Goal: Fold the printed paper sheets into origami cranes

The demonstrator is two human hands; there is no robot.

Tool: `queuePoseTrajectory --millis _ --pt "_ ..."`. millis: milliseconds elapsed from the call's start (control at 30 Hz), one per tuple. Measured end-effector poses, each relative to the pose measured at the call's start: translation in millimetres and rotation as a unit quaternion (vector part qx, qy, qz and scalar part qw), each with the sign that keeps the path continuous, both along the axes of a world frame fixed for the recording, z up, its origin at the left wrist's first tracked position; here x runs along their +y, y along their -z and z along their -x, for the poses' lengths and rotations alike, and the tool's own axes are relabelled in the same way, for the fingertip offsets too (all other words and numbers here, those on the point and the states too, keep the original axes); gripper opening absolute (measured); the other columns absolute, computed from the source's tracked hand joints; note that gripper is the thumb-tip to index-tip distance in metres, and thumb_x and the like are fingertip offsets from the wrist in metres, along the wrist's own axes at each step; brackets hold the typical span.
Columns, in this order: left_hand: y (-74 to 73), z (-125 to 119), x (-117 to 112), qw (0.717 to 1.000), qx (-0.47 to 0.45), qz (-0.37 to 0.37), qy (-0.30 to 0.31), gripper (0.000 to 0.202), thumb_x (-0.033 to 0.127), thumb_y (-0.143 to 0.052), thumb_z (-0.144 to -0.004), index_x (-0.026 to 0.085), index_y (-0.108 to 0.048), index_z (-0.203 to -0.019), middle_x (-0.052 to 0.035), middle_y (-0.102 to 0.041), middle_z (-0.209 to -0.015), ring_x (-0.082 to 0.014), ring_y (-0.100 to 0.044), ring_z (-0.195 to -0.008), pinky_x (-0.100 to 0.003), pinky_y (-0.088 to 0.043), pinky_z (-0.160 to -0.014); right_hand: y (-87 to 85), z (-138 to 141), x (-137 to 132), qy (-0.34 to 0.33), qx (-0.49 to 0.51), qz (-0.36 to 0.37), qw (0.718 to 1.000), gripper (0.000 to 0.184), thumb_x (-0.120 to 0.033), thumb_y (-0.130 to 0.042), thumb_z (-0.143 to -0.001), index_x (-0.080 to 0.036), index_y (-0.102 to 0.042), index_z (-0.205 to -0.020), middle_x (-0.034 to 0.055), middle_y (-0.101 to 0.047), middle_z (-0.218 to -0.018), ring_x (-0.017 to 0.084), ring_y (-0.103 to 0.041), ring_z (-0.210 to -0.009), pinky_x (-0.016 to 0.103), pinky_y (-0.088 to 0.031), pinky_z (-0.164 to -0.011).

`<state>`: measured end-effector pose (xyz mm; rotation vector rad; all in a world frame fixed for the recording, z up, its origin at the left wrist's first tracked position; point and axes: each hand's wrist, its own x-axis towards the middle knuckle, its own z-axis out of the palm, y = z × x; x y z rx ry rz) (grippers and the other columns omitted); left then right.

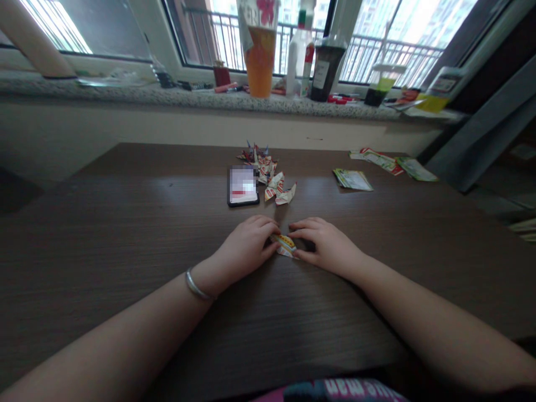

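Head view: small folded paper (pixel 287 244), yellow and white; on the brown table (pixel 138 251), in the gap between the two hands.
Lie of the paper: to the right of the left hand (pixel 255 239), to the left of the right hand (pixel 325 244); long axis slanting, far-left end to near-right end.
Nearer hand: neither clearly; left fingers overlap the far-left end; right thumb meets the near-right end.
Left hand: back upward, wrist low; fingers curled, thumb on the near side; appears to grasp the paper's left end, the contact partly hidden.
Right hand: turned inward, fingers reaching left; thumb and fingers parted, with a dark gap between; tips at the paper's edge; whether pinching or only steadying cannot be told.
Forearms: entering from the lower corners, converging on the paper; silver bracelet (pixel 195 283) on the left wrist.
Beyond the hands: phone (pixel 243 187), dark-edged, screen blurred, ahead of the left hand; folded paper shapes (pixel 270 172), cream and red, just beside its right side.
Far right of table: stack of papers (pixel 354 180), green-edged; loose wrappers (pixel 381 160) behind it.
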<state>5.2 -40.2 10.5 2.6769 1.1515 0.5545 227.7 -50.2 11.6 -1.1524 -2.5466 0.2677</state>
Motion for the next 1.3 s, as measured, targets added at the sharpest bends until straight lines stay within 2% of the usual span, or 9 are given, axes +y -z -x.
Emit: queuePoseTrajectory --millis 200,333,433,567,733,1067,1200,1300 --pt "4.5 4.6 7.4 0.993 -0.092 0.063 0.03 0.011 0.021 -0.065 -0.081 0.018 -0.062 -0.091 -0.0045 -0.065 -0.097 -0.0201 -0.06 -0.097 -0.036 -0.05 -0.087 5.3 -2.0 -0.4 -0.009 0.045 0.016 0.999 0.027 -0.031 -0.068 -0.08 -0.023 -0.07 -0.106 0.0089 -0.065 -0.12 0.024 -0.056 -0.113 0.045 -0.045 -0.097" --pt "2.7 6.7 7.3 0.984 -0.138 0.098 0.054 0.01 0.017 -0.063 -0.082 0.019 -0.061 -0.091 -0.0016 -0.066 -0.094 -0.0161 -0.062 -0.091 -0.031 -0.051 -0.082 6.3 -1.3 -1.0 -0.014 0.094 0.03 0.995 0.017 -0.021 -0.066 -0.079 -0.021 -0.071 -0.095 0.0072 -0.065 -0.119 0.021 -0.058 -0.112 0.041 -0.045 -0.098" --pt "2.9 7.8 7.3 0.98 -0.155 0.109 0.06 0.013 0.015 -0.06 -0.084 0.019 -0.06 -0.096 0.0001 -0.067 -0.093 -0.0132 -0.063 -0.086 -0.027 -0.051 -0.078 4.2 -0.9 -1.8 -0.01 0.129 0.026 0.991 0.016 -0.014 -0.063 -0.079 -0.021 -0.069 -0.092 0.0049 -0.068 -0.111 0.019 -0.06 -0.106 0.038 -0.046 -0.096" --pt "3.5 8.9 9.5 0.988 -0.125 0.049 0.082 0.011 0.018 -0.058 -0.087 0.019 -0.063 -0.097 -0.0013 -0.068 -0.091 -0.0137 -0.064 -0.085 -0.027 -0.051 -0.078 0.9 -1.3 -2.8 -0.016 0.125 -0.005 0.992 0.02 -0.009 -0.06 -0.077 -0.021 -0.066 -0.092 0.0029 -0.07 -0.102 0.018 -0.06 -0.101 0.037 -0.047 -0.093" --pt "0.9 10.5 10.9 0.989 -0.064 -0.029 0.131 0.014 0.018 -0.054 -0.091 0.02 -0.067 -0.098 -0.0032 -0.068 -0.092 -0.0147 -0.063 -0.086 -0.028 -0.049 -0.081 -1.3 -1.0 -3.9 -0.031 0.077 -0.031 0.996 0.02 -0.008 -0.057 -0.079 -0.02 -0.066 -0.092 0.0033 -0.069 -0.103 0.018 -0.058 -0.104 0.036 -0.045 -0.095" --pt "2.2 9.6 11.1 0.986 -0.032 -0.023 0.164 0.021 0.015 -0.049 -0.092 0.021 -0.069 -0.095 -0.0043 -0.069 -0.097 -0.0148 -0.063 -0.09 -0.028 -0.05 -0.083 -0.6 -1.3 -3.3 -0.008 0.032 -0.027 0.999 0.019 -0.013 -0.056 -0.081 -0.019 -0.069 -0.094 0.0065 -0.067 -0.112 0.021 -0.055 -0.112 0.039 -0.044 -0.1" --pt "2.2 7.3 9.3 0.987 -0.035 -0.024 0.156 0.027 0.012 -0.045 -0.092 0.021 -0.067 -0.105 -0.0056 -0.067 -0.1 -0.0155 -0.062 -0.093 -0.029 -0.051 -0.085 0.0 -1.8 -1.1 -0.013 0.037 -0.021 0.999 0.022 -0.017 -0.056 -0.085 -0.02 -0.07 -0.103 0.007 -0.066 -0.114 0.021 -0.056 -0.111 0.04 -0.043 -0.1" --pt "2.0 6.7 8.3 0.985 -0.025 -0.019 0.171 0.03 0.011 -0.044 -0.093 0.024 -0.068 -0.106 -0.0051 -0.066 -0.106 -0.016 -0.061 -0.098 -0.031 -0.05 -0.089 1.3 -3.0 0.6 -0.019 0.039 -0.025 0.999 0.021 -0.019 -0.056 -0.087 -0.023 -0.072 -0.1 0.0065 -0.066 -0.115 0.021 -0.056 -0.111 0.041 -0.044 -0.099"
